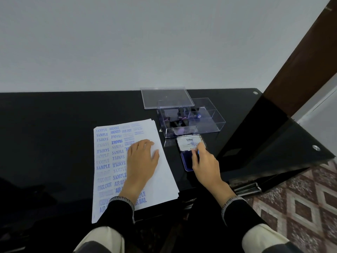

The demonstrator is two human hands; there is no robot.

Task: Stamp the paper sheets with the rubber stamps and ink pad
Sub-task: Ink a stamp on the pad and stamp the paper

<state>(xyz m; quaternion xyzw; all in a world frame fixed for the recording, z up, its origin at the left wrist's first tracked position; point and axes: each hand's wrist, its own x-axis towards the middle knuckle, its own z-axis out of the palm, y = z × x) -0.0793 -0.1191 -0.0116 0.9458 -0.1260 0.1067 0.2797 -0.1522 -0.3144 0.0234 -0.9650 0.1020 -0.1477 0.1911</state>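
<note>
The left hand point(143, 157) lies flat, fingers straight, pressing on the top paper sheet point(164, 178) of a thin stack at about six o'clock on the glossy black counter point(54, 125). The sheet's left half is crowded with blue marks such as SAMPLE, FAX OUT and AIR MAIL; its right strip is bare. At three o'clock from that hand, the right hand point(205, 161) has its grip closed on a small stamp point(198, 152), of which only a blue bit shows, over the open ink pad point(187, 161), a dark blue bed with its metal lid point(189, 143) hinged back toward twelve o'clock.

The step in hand looks like inking. It would go best with a flat, light dab so the rubber face takes ink evenly, then a straight drop onto the bare strip while the left palm pins the stack.

Beyond the pad, at twelve o'clock, a clear plastic box point(206, 125) holds more dark-handled stamps point(180, 111); its clear lid point(166, 97) leans behind it.
</note>
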